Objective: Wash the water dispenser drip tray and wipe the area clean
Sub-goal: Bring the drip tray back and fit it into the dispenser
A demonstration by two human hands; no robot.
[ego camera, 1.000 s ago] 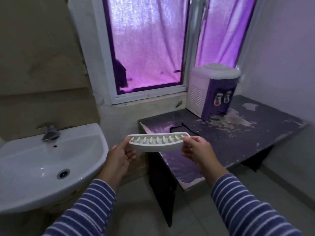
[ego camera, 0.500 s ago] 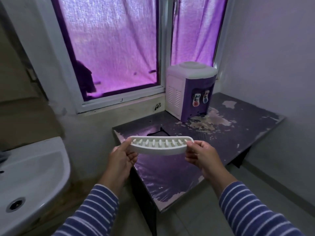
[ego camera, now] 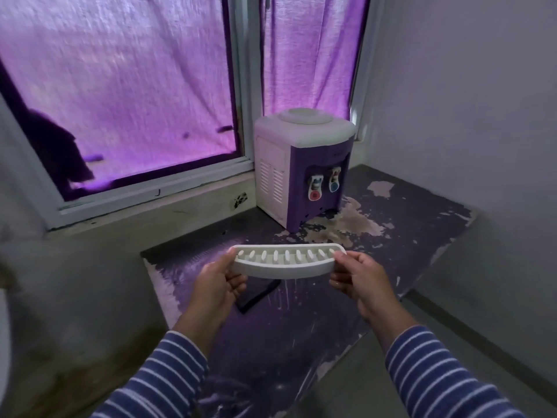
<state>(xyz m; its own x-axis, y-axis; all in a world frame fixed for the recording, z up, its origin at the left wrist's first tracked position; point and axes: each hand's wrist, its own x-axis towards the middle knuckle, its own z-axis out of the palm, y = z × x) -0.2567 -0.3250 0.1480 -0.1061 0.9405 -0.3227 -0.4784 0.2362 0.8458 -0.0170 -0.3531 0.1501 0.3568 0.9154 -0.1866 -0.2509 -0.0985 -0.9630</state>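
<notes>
The white slotted drip tray (ego camera: 286, 260) is held level in the air above the near part of the bench (ego camera: 407, 236), one end pinched by the left hand (ego camera: 221, 280), the other by the right hand (ego camera: 358, 277), thumbs on top. The bench's dark purple covering is peeled in pale patches, worst before the purple-and-white water dispenser (ego camera: 303, 167) standing at its back by the curtained window (ego camera: 120, 86). A dark flat object (ego camera: 256, 295) lies under the tray, mostly hidden. Striped sleeves (ego camera: 437, 372) are cut off below.
</notes>
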